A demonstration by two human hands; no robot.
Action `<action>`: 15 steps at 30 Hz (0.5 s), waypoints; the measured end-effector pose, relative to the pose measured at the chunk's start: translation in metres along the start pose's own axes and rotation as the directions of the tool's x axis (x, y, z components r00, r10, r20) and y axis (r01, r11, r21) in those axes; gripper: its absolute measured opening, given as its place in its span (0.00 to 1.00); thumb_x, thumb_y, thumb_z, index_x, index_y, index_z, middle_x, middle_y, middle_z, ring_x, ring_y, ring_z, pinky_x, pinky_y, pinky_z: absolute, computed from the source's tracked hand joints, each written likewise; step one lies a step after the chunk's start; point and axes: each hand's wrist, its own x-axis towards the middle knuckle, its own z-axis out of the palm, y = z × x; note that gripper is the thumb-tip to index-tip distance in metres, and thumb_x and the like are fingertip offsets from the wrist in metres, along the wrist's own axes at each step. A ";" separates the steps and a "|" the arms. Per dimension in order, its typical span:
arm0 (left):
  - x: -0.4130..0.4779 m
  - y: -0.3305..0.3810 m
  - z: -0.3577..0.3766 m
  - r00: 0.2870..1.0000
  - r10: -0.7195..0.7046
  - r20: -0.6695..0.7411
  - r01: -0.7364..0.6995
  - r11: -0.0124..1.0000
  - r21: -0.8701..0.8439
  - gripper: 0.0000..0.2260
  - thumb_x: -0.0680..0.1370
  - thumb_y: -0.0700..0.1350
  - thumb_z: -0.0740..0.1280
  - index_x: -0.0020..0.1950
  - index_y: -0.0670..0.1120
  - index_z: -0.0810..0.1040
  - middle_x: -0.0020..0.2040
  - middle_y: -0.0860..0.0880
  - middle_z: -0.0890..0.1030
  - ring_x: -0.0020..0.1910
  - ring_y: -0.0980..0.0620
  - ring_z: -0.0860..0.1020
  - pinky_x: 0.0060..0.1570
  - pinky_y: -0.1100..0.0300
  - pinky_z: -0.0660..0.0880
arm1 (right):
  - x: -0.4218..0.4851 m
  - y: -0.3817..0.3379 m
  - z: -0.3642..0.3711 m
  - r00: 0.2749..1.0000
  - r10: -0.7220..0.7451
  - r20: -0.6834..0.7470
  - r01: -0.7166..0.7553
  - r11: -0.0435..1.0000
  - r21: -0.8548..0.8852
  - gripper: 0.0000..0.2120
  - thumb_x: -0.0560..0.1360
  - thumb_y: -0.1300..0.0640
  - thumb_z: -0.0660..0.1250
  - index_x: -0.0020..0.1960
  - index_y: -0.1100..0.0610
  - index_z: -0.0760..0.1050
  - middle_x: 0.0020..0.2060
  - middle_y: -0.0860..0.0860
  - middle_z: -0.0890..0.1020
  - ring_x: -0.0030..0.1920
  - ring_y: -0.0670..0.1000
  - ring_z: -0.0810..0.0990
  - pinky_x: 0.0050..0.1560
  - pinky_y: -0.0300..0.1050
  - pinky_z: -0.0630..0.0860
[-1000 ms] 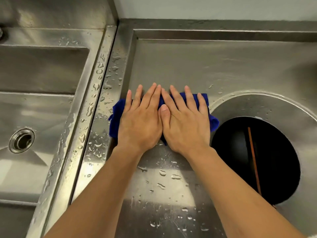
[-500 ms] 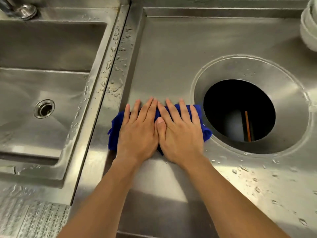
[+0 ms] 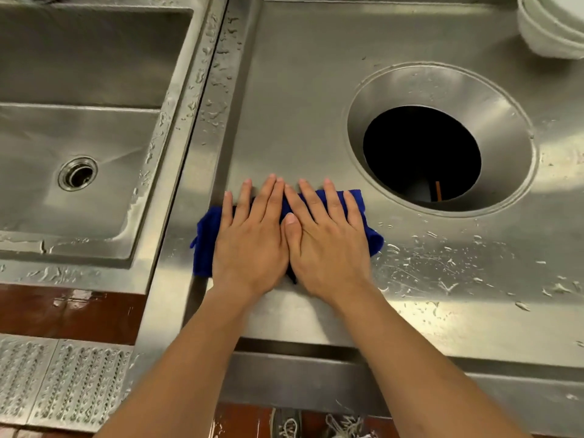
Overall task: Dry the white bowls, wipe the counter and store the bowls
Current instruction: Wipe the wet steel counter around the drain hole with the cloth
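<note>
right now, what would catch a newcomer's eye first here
Two hands, left hand and right hand, press flat side by side on a blue cloth near the steel counter's front edge. Right of them gapes a dark round hole; white bowls sit stacked at the far right corner.

You get bright, even overhead light; glare streaks the wet steel table [image 3: 458,279], soft shadows sit beneath your forearms, and wide-angle distortion bends the edges.

A deep blue cloth [image 3: 205,245] lies under the hands; the desk [image 3: 300,90] is brushed silver steel, the bowls [image 3: 550,33] far right of them white, the floor tiles [image 3: 63,311] reddish-brown.
</note>
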 end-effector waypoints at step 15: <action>-0.018 0.065 0.012 0.997 0.072 0.019 -0.072 0.997 0.012 0.31 0.84 0.57 0.37 0.87 0.49 0.50 0.88 0.51 0.53 0.87 0.43 0.47 0.82 0.46 0.38 | -0.047 0.051 -0.012 0.997 0.072 -0.018 -0.072 0.997 -0.021 0.27 0.85 0.45 0.39 0.82 0.46 0.56 0.81 0.46 0.61 0.83 0.54 0.51 0.81 0.55 0.47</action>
